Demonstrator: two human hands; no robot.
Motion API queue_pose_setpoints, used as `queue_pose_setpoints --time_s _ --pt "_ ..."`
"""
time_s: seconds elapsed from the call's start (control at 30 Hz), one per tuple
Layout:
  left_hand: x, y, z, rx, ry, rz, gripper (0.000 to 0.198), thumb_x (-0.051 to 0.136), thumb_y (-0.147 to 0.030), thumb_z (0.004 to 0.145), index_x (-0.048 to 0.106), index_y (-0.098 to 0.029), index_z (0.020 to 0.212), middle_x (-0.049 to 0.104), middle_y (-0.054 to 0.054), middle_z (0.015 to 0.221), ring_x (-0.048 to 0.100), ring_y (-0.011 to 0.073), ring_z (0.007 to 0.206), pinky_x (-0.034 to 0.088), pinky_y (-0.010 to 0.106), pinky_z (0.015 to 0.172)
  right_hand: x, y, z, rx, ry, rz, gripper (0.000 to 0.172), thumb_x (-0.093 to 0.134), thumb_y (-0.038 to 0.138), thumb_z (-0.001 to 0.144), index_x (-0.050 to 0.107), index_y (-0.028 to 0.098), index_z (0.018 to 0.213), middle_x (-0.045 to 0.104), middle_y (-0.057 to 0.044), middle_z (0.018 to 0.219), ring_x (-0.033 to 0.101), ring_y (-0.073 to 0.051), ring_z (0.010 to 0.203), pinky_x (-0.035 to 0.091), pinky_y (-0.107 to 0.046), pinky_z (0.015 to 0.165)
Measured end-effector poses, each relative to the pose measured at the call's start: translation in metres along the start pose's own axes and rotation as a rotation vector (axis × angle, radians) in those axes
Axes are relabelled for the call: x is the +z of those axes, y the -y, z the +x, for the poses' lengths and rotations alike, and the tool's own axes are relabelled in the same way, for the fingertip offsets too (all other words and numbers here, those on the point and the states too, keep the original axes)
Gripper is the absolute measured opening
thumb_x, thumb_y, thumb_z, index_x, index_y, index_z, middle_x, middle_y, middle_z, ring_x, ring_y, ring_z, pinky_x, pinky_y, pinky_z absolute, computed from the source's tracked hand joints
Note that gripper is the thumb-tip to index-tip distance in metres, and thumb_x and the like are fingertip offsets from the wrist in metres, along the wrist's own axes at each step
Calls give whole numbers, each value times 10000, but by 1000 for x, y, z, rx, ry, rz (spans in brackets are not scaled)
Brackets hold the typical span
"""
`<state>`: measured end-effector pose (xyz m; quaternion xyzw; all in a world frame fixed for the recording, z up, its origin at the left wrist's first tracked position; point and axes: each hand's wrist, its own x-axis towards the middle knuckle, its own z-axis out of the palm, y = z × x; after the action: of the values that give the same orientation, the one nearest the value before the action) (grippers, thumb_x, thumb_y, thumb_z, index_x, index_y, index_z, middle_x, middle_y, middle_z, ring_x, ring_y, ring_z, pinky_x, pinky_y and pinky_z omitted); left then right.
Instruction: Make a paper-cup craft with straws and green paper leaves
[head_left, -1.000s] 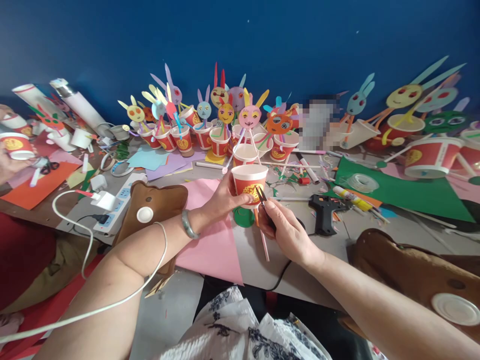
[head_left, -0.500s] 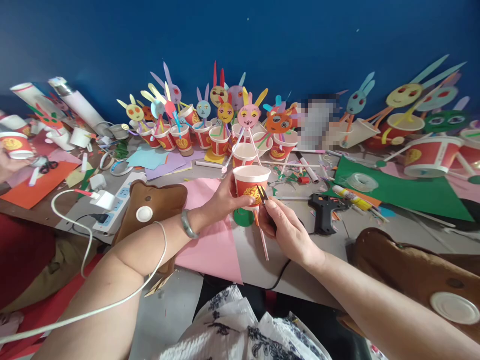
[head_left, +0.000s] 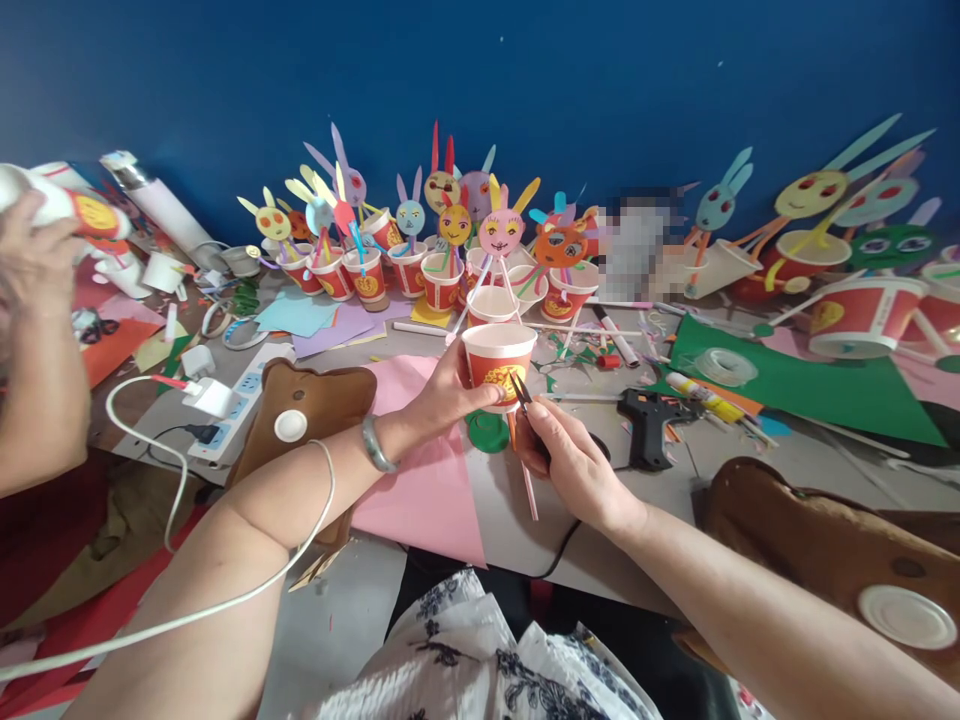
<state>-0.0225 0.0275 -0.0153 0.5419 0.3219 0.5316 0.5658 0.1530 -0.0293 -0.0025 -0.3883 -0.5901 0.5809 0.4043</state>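
Note:
A red and white paper cup [head_left: 491, 352] with a yellow print is upright in my left hand [head_left: 461, 388], whose fingers and thumb close round its left side. My right hand [head_left: 571, 455] is closed on a pair of scissors [head_left: 519, 386]. The slim dark blades point up at the cup's printed front; whether they touch it I cannot tell. My fingers hide most of the handles. Below the cup are a green paper disc [head_left: 487, 432] and a pale straw [head_left: 529, 488] slanting down.
Paper-cup rabbit figures [head_left: 501, 232] line the back. A glue gun [head_left: 648, 430] lies to the right, near a tape roll [head_left: 724, 366] on green paper [head_left: 847, 400]. Pink paper [head_left: 420, 500] and a power strip [head_left: 244, 400] lie left. A white cable [head_left: 247, 595] crosses my left arm.
The cup in my left hand has shifted slightly up and left, and the scissors have moved slightly with it. At the far left, another person's hand has raised a paper cup.

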Motion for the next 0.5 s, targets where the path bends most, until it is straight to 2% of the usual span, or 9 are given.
queue_pose_setpoints --time_s 0.2,0.37,0.5 --pt "0 5 -2 1 16 17 669 859 -373 665 516 -205 1215 623 86 1194 609 239 1091 504 397 963 0 1 0 -19 -11 -10 523 439 645 994 428 220 689 399 48 535 324 -99 476 269 -282 466" --pt "2 1 -3 15 60 24 685 856 -358 685 518 -195 1258 626 104 1229 600 253 1136 494 399 989 -1 4 0 -31 -29 -45 524 429 640 1001 428 220 687 405 49 526 330 -101 480 276 -286 486" --pt "1 0 -1 -5 14 -19 643 844 -346 677 524 -204 1217 633 89 1199 612 236 1082 517 404 957 -1 2 1 -31 -13 -49 531 425 633 1005 431 217 676 404 48 535 332 -98 487 283 -282 489"
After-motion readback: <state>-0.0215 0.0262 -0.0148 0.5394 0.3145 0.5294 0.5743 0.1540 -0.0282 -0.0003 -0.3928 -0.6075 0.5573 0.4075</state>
